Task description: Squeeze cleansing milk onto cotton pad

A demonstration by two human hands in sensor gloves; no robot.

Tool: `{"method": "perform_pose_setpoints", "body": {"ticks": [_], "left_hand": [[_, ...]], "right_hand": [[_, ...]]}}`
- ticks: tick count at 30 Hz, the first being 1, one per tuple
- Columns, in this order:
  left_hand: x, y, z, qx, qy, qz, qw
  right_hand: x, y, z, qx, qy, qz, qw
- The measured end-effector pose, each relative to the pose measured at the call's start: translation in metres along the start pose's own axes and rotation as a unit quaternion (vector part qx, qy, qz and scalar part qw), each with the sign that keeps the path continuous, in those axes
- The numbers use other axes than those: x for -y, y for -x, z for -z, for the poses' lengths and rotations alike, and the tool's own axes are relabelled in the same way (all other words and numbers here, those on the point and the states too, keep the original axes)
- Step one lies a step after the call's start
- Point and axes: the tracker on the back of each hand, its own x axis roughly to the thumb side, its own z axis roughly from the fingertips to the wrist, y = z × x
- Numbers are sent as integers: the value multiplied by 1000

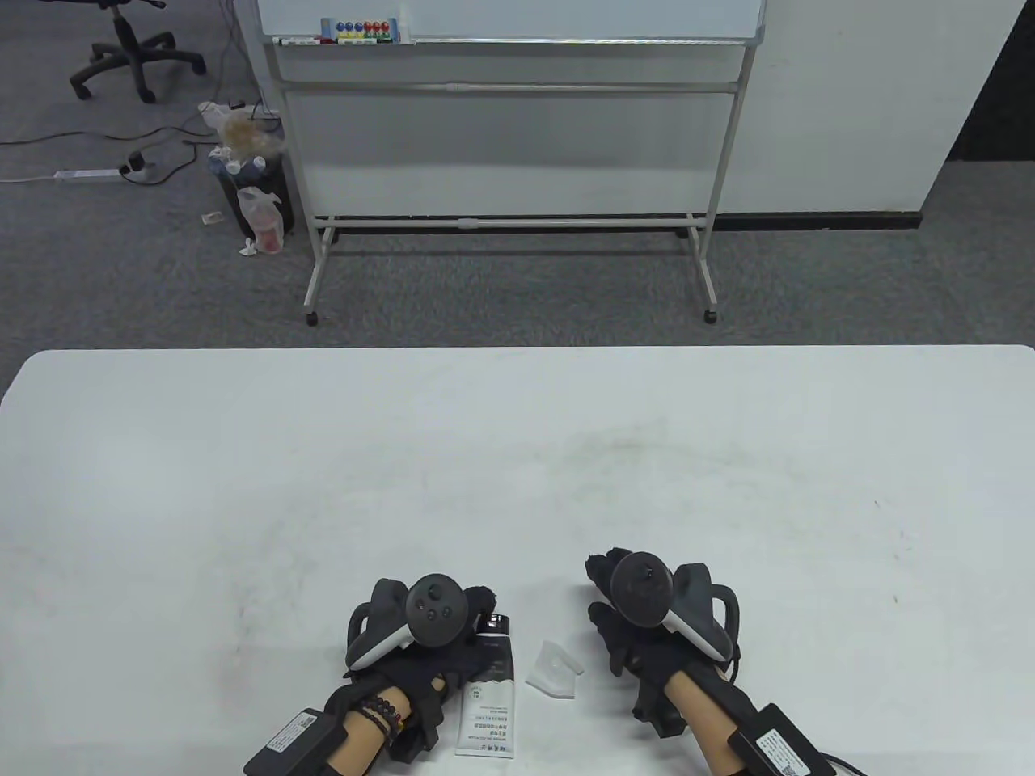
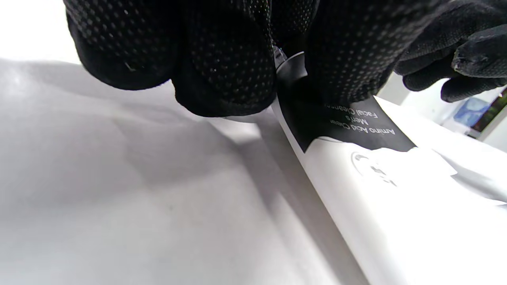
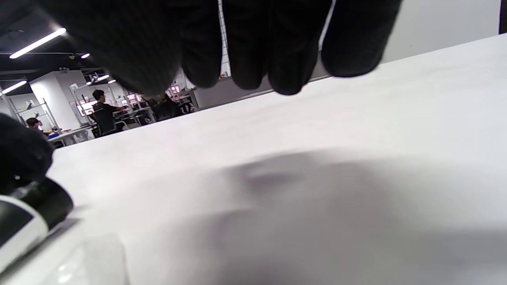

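Cleanser tube (image 1: 487,687) flat on table (image 1: 323,485), cap end away; left hand (image 1: 420,638) fingers curled gripping its cap end, likely to lift; cotton pad (image 1: 555,668) just beside, ready as target; right hand (image 1: 639,614) hovers empty, fingers loosely curled

The tube (image 2: 356,130) of cleanser carries white print on its black band, seen upside down in the left wrist view: "Amino Acid Clean…", "Men's" and "Facial Cleans…", the ends hidden by the glove. In the table view the tube (image 1: 487,695) shows small dark lines of print on its white part, too small to read.
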Motion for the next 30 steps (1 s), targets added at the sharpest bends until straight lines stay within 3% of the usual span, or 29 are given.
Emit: {"method": "perform_pose_setpoints", "body": {"ticks": [10,14,23,30], "left_hand": [[-34,24,-9,26,-70,24,997],[-44,39,-14,31,-86,-15,996],[-46,57,-14,11,-98,-37,994],[-44,55,-15,19,-99,-23,995]], "right_hand": [[7,7,1,-5,27,-38,999],[10,6,0,-1,36,-41,999],[7,8,0,0,23,-43,999],[5,6,-1,4,19,-42,999]]}}
